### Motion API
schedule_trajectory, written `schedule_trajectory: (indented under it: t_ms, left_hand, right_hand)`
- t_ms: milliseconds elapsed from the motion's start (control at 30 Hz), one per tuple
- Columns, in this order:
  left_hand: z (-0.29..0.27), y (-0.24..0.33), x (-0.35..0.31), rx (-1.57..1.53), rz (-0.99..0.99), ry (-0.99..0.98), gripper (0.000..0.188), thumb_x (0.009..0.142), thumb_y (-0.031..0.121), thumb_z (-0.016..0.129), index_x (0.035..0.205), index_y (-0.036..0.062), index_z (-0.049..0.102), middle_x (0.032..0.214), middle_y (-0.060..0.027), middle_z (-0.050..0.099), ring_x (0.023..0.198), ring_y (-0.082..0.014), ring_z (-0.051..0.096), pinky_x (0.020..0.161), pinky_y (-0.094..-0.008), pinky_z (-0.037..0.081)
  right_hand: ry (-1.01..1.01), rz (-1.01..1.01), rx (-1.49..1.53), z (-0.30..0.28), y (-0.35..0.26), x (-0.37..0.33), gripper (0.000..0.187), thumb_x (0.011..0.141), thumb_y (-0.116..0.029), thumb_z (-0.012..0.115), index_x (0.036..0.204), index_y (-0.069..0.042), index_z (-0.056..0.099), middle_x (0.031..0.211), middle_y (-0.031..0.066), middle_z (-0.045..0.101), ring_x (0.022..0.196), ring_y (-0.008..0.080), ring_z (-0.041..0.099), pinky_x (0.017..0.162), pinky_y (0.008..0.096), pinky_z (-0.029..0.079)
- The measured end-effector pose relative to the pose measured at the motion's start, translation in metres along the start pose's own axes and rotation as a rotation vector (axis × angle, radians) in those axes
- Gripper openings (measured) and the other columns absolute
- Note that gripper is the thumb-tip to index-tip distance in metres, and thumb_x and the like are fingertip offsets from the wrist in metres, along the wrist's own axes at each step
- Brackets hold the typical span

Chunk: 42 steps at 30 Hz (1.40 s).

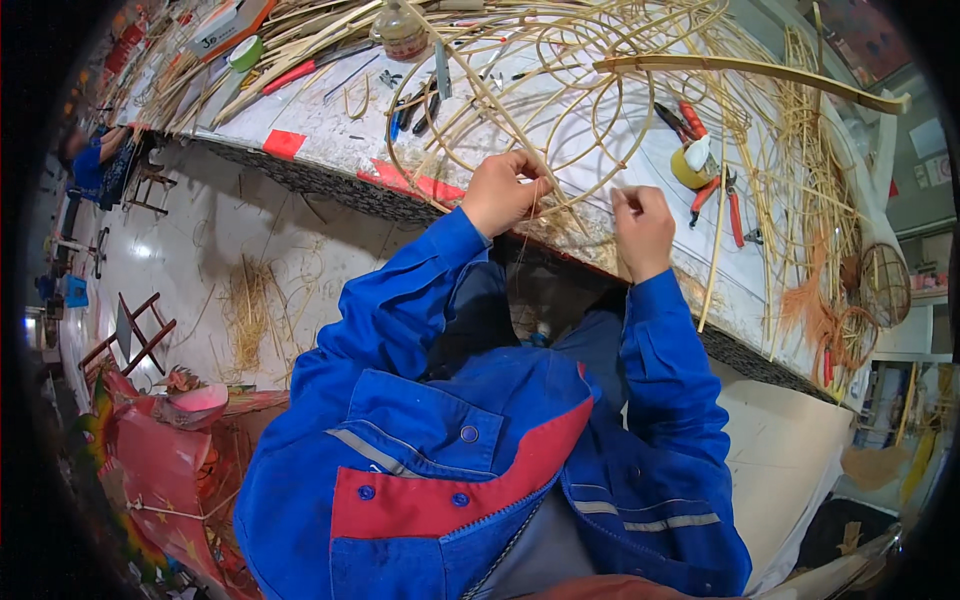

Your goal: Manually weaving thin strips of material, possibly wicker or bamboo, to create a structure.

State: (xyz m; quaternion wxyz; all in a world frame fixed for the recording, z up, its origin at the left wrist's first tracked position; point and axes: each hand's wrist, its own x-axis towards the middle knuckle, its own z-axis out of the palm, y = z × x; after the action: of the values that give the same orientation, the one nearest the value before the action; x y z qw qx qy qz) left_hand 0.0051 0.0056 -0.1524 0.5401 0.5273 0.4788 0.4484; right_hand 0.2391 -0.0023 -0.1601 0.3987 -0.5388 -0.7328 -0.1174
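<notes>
Bamboo frame [560, 110] of joined hoops lying on the workbench [320, 140]. At its near edge, the left hand [505, 190] pinches a hoop joint; the right hand [642, 228], fingers clenched, pulls thin binding. Loose strips [300, 40] beyond suggest the frame is unfinished.

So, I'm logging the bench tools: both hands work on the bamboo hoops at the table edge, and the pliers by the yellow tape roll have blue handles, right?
Not quite: the head view shows the pliers by the yellow tape roll have red handles, not blue. The rest holds: left hand and right hand both work on the bamboo hoops at the table edge.
</notes>
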Motion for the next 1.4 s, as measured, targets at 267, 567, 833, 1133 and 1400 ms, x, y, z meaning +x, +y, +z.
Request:
schedule_trajectory:
  t_ms: [267, 567, 833, 1133, 1400]
  left_hand:
    - [0.001, -0.019, 0.012, 0.321, 0.243, 0.077, 0.018, 0.084, 0.01, 0.07, 0.095, -0.0046, 0.069, 0.077, -0.0104, 0.069, 0.063, -0.0169, 0.068, 0.056, -0.027, 0.053]
    - [0.006, -0.007, -0.003, -0.025, 0.063, -0.031, 0.03, 0.084, 0.008, 0.07, 0.111, -0.0026, 0.065, 0.088, -0.0068, 0.068, 0.074, -0.0106, 0.064, 0.063, -0.0252, 0.051]
    - [0.002, 0.0, -0.011, 0.072, 0.167, -0.27, 0.044, 0.084, 0.009, 0.073, 0.124, -0.0011, 0.058, 0.094, -0.0022, 0.064, 0.075, -0.0063, 0.056, 0.065, -0.0218, 0.047]
    - [0.001, 0.01, -0.007, 0.103, 0.031, -0.374, 0.045, 0.084, 0.007, 0.076, 0.124, -0.0007, 0.058, 0.093, 0.0007, 0.063, 0.076, -0.0054, 0.054, 0.067, -0.02, 0.046]
    - [-0.003, 0.001, -0.004, -0.062, 0.03, -0.416, 0.043, 0.084, 0.009, 0.074, 0.124, 0.0018, 0.06, 0.096, -0.0024, 0.066, 0.074, -0.0052, 0.055, 0.066, -0.0208, 0.047]
  right_hand:
    - [-0.891, 0.874, 1.356, 0.029, -0.022, 0.025, 0.014, 0.089, -0.017, 0.067, 0.086, -0.003, 0.067, 0.071, -0.0011, 0.061, 0.063, 0.0064, 0.055, 0.057, 0.0226, 0.042]
    - [-0.511, 0.935, 1.23, 0.029, -0.039, 0.017, 0.011, 0.09, -0.012, 0.061, 0.087, -0.002, 0.064, 0.07, -0.0003, 0.06, 0.058, 0.0071, 0.05, 0.054, 0.0219, 0.04]
    - [0.129, 1.456, 1.741, -0.002, -0.011, -0.001, 0.006, 0.092, -0.012, 0.055, 0.089, -0.006, 0.055, 0.075, -0.0004, 0.053, 0.052, 0.0106, 0.043, 0.049, 0.0249, 0.037]
    - [-0.071, 1.254, 1.985, -0.076, -0.047, -0.027, 0.018, 0.097, -0.016, 0.053, 0.082, -0.011, 0.046, 0.066, -0.0044, 0.037, 0.048, 0.0046, 0.033, 0.044, 0.0216, 0.028]
    - [-0.31, 1.28, 1.534, -0.083, -0.047, -0.034, 0.012, 0.097, -0.012, 0.055, 0.105, -0.004, 0.057, 0.06, -0.0062, 0.036, 0.041, 0.0037, 0.029, 0.039, 0.0209, 0.025]
